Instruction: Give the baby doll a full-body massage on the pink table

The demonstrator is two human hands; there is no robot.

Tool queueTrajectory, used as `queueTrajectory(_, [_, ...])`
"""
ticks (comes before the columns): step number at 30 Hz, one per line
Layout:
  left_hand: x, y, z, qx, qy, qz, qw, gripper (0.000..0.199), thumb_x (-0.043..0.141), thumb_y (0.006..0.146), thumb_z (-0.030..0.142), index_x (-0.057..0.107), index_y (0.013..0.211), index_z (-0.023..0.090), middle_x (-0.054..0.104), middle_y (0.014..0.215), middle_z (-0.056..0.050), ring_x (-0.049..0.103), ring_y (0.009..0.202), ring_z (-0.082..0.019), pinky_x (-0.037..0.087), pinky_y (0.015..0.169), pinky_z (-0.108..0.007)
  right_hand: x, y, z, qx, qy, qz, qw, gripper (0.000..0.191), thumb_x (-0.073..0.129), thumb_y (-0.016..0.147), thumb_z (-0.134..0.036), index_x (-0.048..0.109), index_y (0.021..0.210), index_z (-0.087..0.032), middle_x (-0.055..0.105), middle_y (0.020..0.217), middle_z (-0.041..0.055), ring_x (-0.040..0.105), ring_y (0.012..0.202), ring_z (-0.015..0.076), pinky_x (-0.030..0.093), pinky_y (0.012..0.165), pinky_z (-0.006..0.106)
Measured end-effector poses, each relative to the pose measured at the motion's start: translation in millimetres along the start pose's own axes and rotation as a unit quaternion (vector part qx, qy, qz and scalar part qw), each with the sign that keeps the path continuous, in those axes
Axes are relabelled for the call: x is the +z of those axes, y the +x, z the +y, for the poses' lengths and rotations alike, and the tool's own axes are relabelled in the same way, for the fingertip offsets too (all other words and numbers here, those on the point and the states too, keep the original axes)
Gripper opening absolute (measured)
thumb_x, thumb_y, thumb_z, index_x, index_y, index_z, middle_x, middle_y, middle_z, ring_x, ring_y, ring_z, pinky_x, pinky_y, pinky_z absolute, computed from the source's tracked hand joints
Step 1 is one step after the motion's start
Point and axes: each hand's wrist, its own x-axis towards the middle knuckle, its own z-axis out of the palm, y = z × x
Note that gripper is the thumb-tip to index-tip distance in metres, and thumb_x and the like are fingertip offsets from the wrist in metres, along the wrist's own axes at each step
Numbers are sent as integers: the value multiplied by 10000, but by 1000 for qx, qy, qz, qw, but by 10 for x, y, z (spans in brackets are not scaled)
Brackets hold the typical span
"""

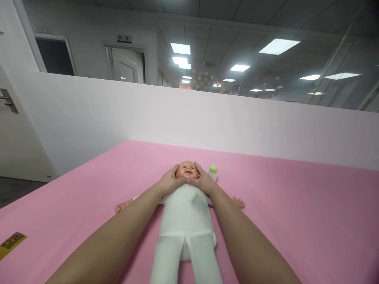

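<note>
Office or training-room interior — tiled ceiling (219, 12), flat light panels (279, 46), glass partition (296, 85) above low white wall (207, 118), small colourful shapes (204, 78) seen through or on glass. 2 doorways (55, 56) beyond wall, 1 with dark sign plate (124, 38) above. Baby doll (186, 217) on pink surface (281, 205) — suits training room.

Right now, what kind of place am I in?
Probably a training room or an office, not a home: there are bright ceiling lights, a sign over a doorway, and a baby doll on a pink surface.
</note>
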Motion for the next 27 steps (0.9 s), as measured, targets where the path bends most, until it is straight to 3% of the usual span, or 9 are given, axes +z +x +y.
queueTrajectory(5, [81, 18, 8, 9, 139, 73, 988, 1027, 636, 882, 690, 277, 1699, 181, 362, 1617, -112, 444, 1511, -261, 398, 1275, -349, 34, 60, 65, -6, 4, 41, 999, 1202, 951, 698, -528, 312, 1677, -249, 536, 1572, 94, 561, 1402, 317, 461, 1186, 441])
queueTrajectory(9, [90, 19, -9, 3, 172, 81, 982, 1025, 595, 898, 711, 244, 1711, 195, 320, 1637, -104, 383, 1554, -266, 355, 1300, -372, 57, 53, 47, -6, -15, 38, 999, 1186, 918, 744, -547, 279, 1682, -202, 532, 1577, 93, 571, 1393, 281, 470, 1173, 392])
queueTrajectory(14, [63, 67, -111, 11, 138, 81, 987, 1028, 555, 913, 743, 248, 1709, 171, 311, 1637, -108, 392, 1551, -241, 337, 1319, -338, 37, 22, 19, -5, -45, 20, 999, 1093, 831, 850, -545, 220, 1698, -224, 543, 1570, 80, 566, 1403, 272, 448, 1192, 401])
queueTrajectory(20, [50, 135, -222, 30, 61, 86, 994, 913, 531, 957, 690, 323, 1685, 178, 326, 1635, -85, 393, 1551, -208, 317, 1345, -318, -60, -25, -16, -7, -69, -4, 998, 1011, 730, 902, -684, 264, 1690, -255, 416, 1662, 59, 419, 1525, 277, 308, 1280, 412])
queueTrajectory(23, [68, 145, -243, 36, 2, 77, 996, 819, 515, 989, 628, 360, 1667, 196, 344, 1629, -65, 409, 1541, -182, 325, 1346, -315, -88, -65, -53, -5, -53, -18, 998, 974, 673, 926, -729, 276, 1686, -267, 395, 1676, 45, 387, 1543, 264, 269, 1296, 415])
queueTrajectory(27, [91, 151, -263, 26, -49, 72, 996, 816, 510, 999, 612, 337, 1674, 189, 333, 1632, -78, 427, 1531, -165, 330, 1344, -303, -67, -79, -66, 14, 9, -21, 1000, 915, 649, 941, -732, 321, 1671, -289, 445, 1646, 32, 418, 1525, 269, 312, 1278, 444])
